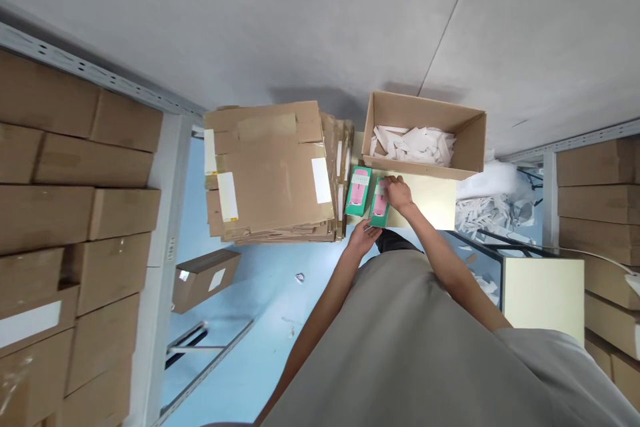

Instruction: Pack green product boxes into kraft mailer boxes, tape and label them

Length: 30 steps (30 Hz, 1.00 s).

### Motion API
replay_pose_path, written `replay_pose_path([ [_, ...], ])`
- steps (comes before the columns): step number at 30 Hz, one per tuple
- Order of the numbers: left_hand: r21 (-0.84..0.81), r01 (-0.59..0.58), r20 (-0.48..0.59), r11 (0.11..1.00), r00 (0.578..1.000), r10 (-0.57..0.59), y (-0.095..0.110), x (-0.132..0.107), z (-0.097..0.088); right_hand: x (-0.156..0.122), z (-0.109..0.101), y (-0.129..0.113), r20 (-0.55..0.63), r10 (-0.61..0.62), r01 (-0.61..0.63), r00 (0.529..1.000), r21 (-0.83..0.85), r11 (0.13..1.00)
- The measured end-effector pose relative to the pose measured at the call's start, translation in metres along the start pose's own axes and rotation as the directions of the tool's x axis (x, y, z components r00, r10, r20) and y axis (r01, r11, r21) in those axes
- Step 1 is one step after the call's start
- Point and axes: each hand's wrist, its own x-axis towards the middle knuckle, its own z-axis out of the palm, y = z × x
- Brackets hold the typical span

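A slim green box with a pink picture (pixel 380 205) is between my two hands, over the pale tabletop (pixel 435 203). My left hand (pixel 364 239) grips its near end, fingers bent against the lower edge. My right hand (pixel 399 193) is closed at its upper right side, with fingertips on the pale band across the front. Just to the left lies a second green box (pixel 357 191) of the same look, untouched. Behind them stands an open carton (pixel 425 107) holding white paper pieces (pixel 417 145).
Flattened cardboard (pixel 270 173) is stacked high on the left. Cartons fill shelves at left (pixel 115 213) and right (pixel 595 200). A lone carton (pixel 205 277) sits on the blue floor. White scraps (pixel 483 213) lie beyond the table's right end, near a pale-topped stand (pixel 543 293).
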Motion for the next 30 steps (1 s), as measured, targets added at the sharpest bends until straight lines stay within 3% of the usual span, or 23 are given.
replay_pose_path([
  [4, 0.043, -0.018, -0.016, 0.999, 1.0, 0.018, -0.005, -0.007, -0.006, -0.017, 0.008, 0.026, -0.073, -0.044, 0.05, 0.996, 0.072, 0.996],
  [8, 0.09, -0.089, -0.006, 0.992, 0.996, 0.089, -0.017, -0.022, -0.011, -0.048, 0.019, 0.059, -0.251, -0.079, 0.14, 0.965, 0.237, 0.962],
  [15, 0.218, -0.222, 0.026, 0.95, 0.975, 0.222, -0.059, -0.035, -0.015, -0.141, 0.047, 0.107, -0.585, -0.142, 0.419, 0.799, 0.372, 0.828],
  [19, 0.289, -0.246, 0.06, 0.925, 0.969, 0.239, -0.111, -0.035, -0.017, -0.214, 0.065, 0.127, -0.663, -0.12, 0.442, 0.739, 0.342, 0.829],
  [25, 0.372, -0.217, 0.084, 0.903, 0.976, 0.2, -0.224, -0.03, -0.019, -0.329, 0.106, 0.177, -0.707, -0.052, 0.373, 0.705, 0.308, 0.875],
  [30, 0.469, -0.193, 0.112, 0.862, 0.981, 0.158, -0.317, -0.032, -0.016, -0.415, 0.147, 0.236, -0.727, 0.153, 0.229, 0.67, 0.397, 0.889],
])
